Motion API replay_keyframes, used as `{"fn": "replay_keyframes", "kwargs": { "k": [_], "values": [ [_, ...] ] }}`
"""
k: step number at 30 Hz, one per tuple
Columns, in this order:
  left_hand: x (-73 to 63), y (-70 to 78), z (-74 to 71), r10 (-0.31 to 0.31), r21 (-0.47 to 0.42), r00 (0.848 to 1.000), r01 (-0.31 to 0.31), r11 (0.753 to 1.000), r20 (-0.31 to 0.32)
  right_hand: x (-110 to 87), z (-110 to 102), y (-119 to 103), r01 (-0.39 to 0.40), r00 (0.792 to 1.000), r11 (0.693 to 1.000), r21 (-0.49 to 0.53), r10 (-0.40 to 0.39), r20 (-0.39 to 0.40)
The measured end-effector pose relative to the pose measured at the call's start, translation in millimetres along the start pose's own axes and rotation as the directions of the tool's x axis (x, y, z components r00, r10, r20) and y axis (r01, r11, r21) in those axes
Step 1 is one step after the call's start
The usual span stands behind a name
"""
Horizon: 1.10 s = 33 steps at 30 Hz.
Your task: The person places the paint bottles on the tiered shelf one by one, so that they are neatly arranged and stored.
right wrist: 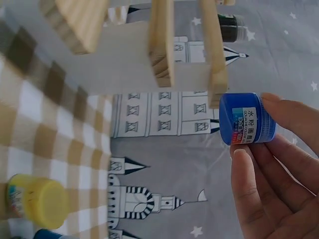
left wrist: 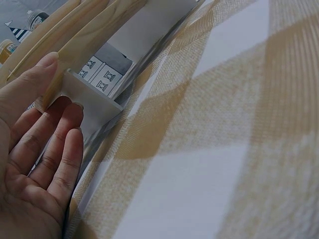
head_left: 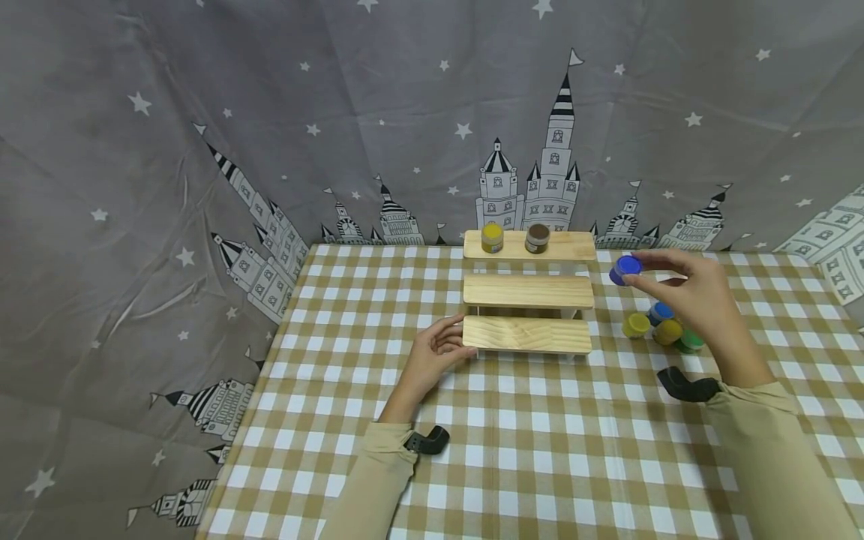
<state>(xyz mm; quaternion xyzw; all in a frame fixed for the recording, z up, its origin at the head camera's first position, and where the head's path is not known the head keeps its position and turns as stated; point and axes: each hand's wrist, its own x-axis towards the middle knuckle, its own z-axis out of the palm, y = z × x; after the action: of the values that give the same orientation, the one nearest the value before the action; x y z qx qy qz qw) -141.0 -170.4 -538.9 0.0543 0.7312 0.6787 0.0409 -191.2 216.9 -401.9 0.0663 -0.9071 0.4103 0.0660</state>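
Observation:
In my right hand [head_left: 695, 289] is a blue paint jar [right wrist: 246, 119], pinched between thumb and fingers, up beside the right end of the top step. Its label reads "gouache colour". My left hand [head_left: 435, 349] grips the left end of the lowest step of a three-step wooden display shelf [head_left: 526, 334], thumb at the board's edge and fingers beneath it. Two jars stand on the top step: a yellow jar [head_left: 492, 238] on the left and a brown jar [head_left: 537, 238] near the middle.
Right of the shelf, on the checkered tablecloth [head_left: 526, 450], several more jars sit grouped: a yellow jar [head_left: 636, 325], a blue jar [head_left: 660, 312], a darker yellow jar [head_left: 667, 332] and a green jar [head_left: 690, 342]. A grey castle-print curtain [head_left: 391, 97] hangs behind.

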Motion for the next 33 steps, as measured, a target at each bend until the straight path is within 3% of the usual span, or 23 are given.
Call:
{"fn": "replay_keyframes", "kwargs": {
  "k": [18, 33],
  "values": [
    [0.0, -1.4, 0.1, 0.009, -0.002, 1.0, -0.009, 1.0, 0.0, 33.3, 11, -33, 0.005, 1.0, 0.999, 0.037, -0.006, 0.022],
    [-0.2, -0.4, 0.1, 0.005, -0.014, 1.0, -0.005, 1.0, 0.001, 50.4, 31, -42, 0.001, 0.999, 0.995, 0.1, -0.005, 0.036]
  ]
}}
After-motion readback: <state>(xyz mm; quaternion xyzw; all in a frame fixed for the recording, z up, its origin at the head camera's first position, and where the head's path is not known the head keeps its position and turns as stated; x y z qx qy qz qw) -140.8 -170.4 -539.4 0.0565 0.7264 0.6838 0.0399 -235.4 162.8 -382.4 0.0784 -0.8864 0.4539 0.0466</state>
